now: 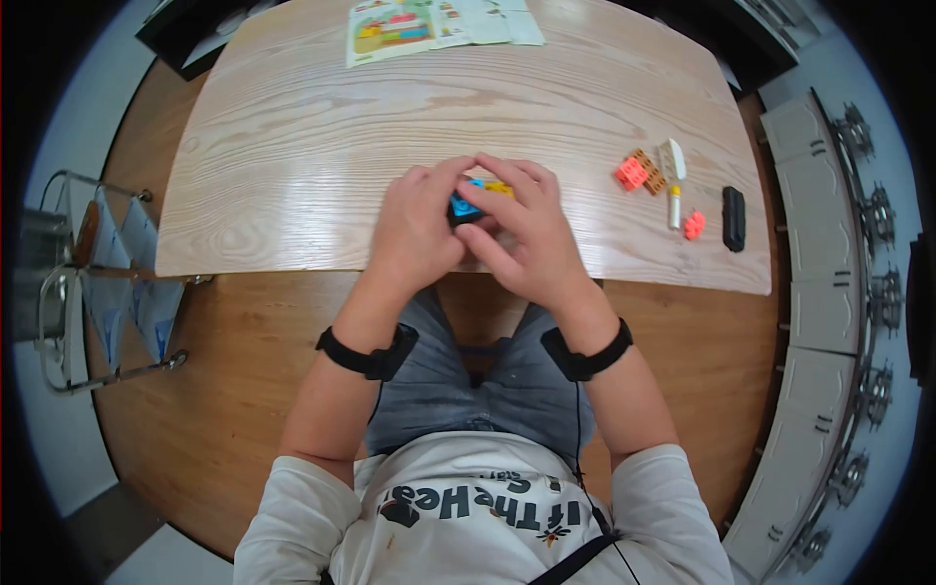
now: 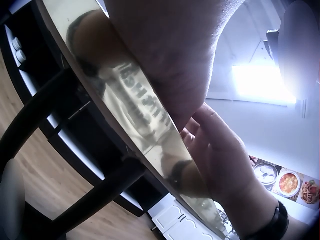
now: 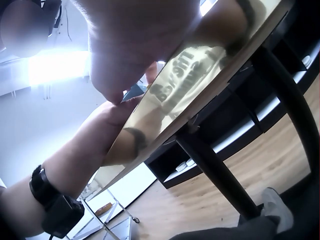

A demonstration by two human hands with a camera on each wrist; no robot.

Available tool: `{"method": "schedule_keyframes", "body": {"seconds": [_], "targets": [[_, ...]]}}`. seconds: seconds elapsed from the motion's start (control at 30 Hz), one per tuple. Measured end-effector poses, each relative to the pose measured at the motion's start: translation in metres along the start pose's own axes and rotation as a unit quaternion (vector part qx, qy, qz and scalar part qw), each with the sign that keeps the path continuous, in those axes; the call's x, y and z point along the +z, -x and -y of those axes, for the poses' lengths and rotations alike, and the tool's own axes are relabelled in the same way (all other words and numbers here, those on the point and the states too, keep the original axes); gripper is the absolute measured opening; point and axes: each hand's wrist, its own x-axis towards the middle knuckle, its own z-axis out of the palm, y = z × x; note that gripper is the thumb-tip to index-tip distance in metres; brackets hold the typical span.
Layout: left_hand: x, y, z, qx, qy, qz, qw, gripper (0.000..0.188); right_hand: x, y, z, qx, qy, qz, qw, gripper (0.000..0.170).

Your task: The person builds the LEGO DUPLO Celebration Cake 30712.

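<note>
While my left hand [image 1: 414, 219] and right hand [image 1: 526, 229] curled round the blue block [image 1: 465, 205] and yellow block [image 1: 498, 188], partly hiding both, the coral block [image 1: 631, 175] lay rightward on the table [image 1: 292, 175].

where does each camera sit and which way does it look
Head: worn on the head, looking forward and down at the table and blocks; left hand, right hand, forearms, shirt and legs show.
Left wrist: on that wrist, tilted, looking past the left hand toward the right hand and white cabinets.
Right wrist: on that wrist, tilted, past the right hand toward the left forearm and cart.
Shared: head and left wrist show the cabinets; head and right wrist, the cart.
</note>
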Motion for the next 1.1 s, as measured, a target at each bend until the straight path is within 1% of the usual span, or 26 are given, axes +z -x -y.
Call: {"method": "schedule_keyframes", "body": {"seconds": [0.17,0.2,0.3,0.37,0.43,0.53,0.6,0.63,0.73,0.83,0.93,1.03,1.1], "targets": [[0.002,0.0,0.006,0.01,-0.008,0.008,1.0,0.058,-0.004,0.001,0.0,-0.001,0.003,0.01,1.0,0.052],[0.002,0.0,0.006,0.008,-0.009,0.007,1.0,0.054,-0.005,0.002,0.0,0.002,-0.014,0.007,1.0,0.052],[-0.002,-0.002,0.003,0.019,-0.033,0.016,0.999,0.05,-0.014,0.008,-0.004,0.061,-0.04,-0.058,0.996,0.049],[-0.002,-0.002,0.0,0.017,-0.018,0.011,1.0,0.048,-0.023,0.019,-0.021,0.111,0.007,-0.127,0.986,0.046],[-0.004,-0.001,-0.002,0.009,-0.016,0.012,1.0,0.048,-0.041,0.027,-0.036,0.162,0.125,-0.193,0.96,0.044],[-0.006,-0.003,-0.006,0.001,-0.016,0.02,1.0,0.05,-0.063,0.027,-0.052,0.266,0.127,-0.258,0.92,0.04],[-0.006,-0.003,-0.007,-0.003,0.002,0.014,1.0,0.05,-0.069,0.038,-0.076,0.244,0.184,-0.211,0.928,0.039],[-0.007,-0.004,-0.006,0.009,-0.001,0.015,1.0,0.049,-0.068,0.035,-0.076,0.232,0.212,-0.188,0.931,0.039],[-0.006,-0.003,-0.003,0.027,-0.009,0.017,0.999,0.048,-0.064,0.034,-0.063,0.246,0.263,-0.112,0.926,0.037],[-0.005,-0.001,-0.002,0.022,-0.008,0.011,1.0,0.046,-0.064,0.033,-0.056,0.224,0.261,-0.095,0.934,0.038],[-0.005,-0.001,-0.001,0.026,-0.005,0.007,1.0,0.046,-0.06,0.029,-0.063,0.19,0.23,-0.113,0.948,0.039],[-0.006,-0.002,-0.001,0.021,-0.001,0.016,1.0,0.046,-0.058,0.022,-0.059,0.244,0.096,-0.063,0.963,0.042],[-0.006,-0.002,-0.001,0.018,0.004,0.02,1.0,0.046,-0.052,0.013,-0.035,0.267,-0.022,-0.061,0.962,0.043]]}}
